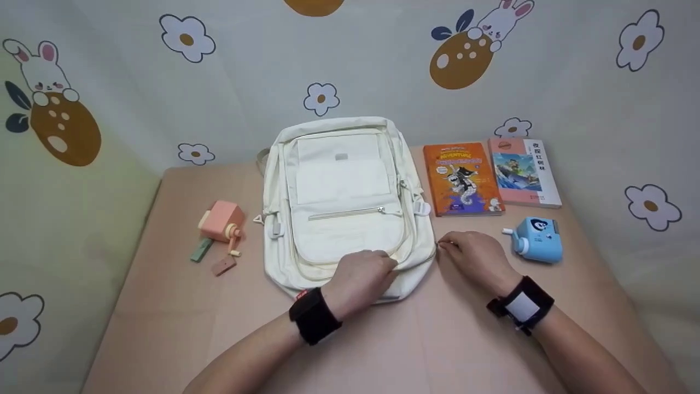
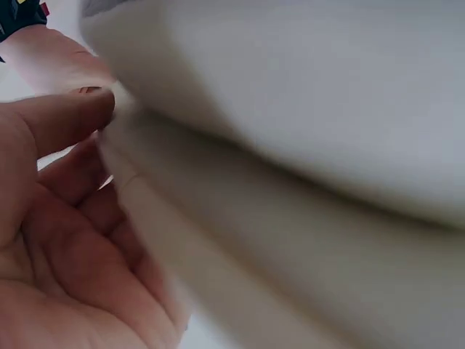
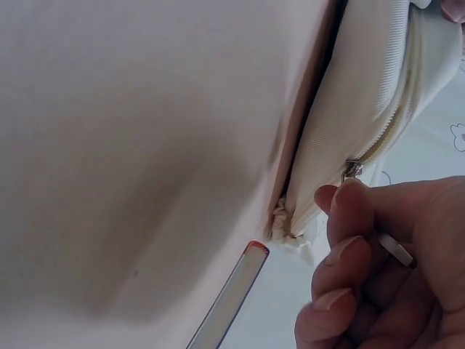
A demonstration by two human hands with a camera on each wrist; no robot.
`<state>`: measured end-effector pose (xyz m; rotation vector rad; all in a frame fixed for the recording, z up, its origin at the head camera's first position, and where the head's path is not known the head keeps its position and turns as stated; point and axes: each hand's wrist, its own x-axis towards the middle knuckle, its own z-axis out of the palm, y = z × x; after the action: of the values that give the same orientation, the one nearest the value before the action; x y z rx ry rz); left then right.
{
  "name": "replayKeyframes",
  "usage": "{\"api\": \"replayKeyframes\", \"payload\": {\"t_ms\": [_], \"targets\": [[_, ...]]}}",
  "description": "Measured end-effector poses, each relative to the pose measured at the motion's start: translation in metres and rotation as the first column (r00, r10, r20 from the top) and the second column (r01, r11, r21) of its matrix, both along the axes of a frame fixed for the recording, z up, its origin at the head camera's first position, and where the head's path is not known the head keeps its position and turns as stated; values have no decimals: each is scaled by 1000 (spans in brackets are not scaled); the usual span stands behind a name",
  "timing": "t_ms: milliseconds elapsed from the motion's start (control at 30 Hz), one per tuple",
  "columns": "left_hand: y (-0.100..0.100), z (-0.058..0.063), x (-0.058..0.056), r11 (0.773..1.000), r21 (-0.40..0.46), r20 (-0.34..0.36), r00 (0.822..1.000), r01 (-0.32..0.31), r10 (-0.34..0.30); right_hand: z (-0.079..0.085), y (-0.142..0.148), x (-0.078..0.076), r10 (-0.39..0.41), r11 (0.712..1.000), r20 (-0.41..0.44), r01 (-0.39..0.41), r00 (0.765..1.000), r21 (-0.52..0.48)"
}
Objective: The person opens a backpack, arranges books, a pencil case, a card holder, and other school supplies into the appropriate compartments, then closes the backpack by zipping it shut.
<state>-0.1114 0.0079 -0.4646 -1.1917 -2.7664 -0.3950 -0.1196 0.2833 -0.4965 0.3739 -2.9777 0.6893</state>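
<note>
A cream backpack lies front side up on the table, its small front zipper closed. My left hand is at the lower right of the bag. Seen from the left wrist, its thumb and fingers pinch the cream fabric edge. At the bag's right side, my right hand pinches the pull of a metal zipper slider between thumb and forefinger. The zipper teeth run along the bag's side beyond the slider. A pale tab end shows inside the curled right fingers.
An orange book and a pink-and-white book lie right of the bag. Below them stands a blue crank pencil sharpener. To the left are a pink crank sharpener, a small green block and a small pink block.
</note>
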Motion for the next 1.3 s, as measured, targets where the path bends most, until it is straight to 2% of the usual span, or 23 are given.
{"api": "replayKeyframes", "payload": {"t_ms": [167,367,500,700,833,1033,1300], "targets": [[11,1,-1,999,-40,-34,999,21,-23,3,0,3,3,1000,-19,-3,1000,23],[22,-2,-3,994,-106,-63,998,16,-23,7,-2,3,4,1000,-27,-3,1000,22],[22,-1,-3,991,-130,-47,999,10,-16,12,-3,-1,21,999,-8,-21,1000,31],[15,3,-8,997,-78,59,998,8,-4,19,-3,-10,36,997,43,-39,998,62],[10,4,-13,1000,-10,113,993,23,-21,19,-2,-22,50,994,40,-54,998,95],[2,2,-19,995,91,163,985,46,-61,15,1,-44,62,989,-1,-61,998,134],[-1,3,-20,989,138,229,970,53,-84,16,4,-79,25,989,65,-34,998,145]]}}
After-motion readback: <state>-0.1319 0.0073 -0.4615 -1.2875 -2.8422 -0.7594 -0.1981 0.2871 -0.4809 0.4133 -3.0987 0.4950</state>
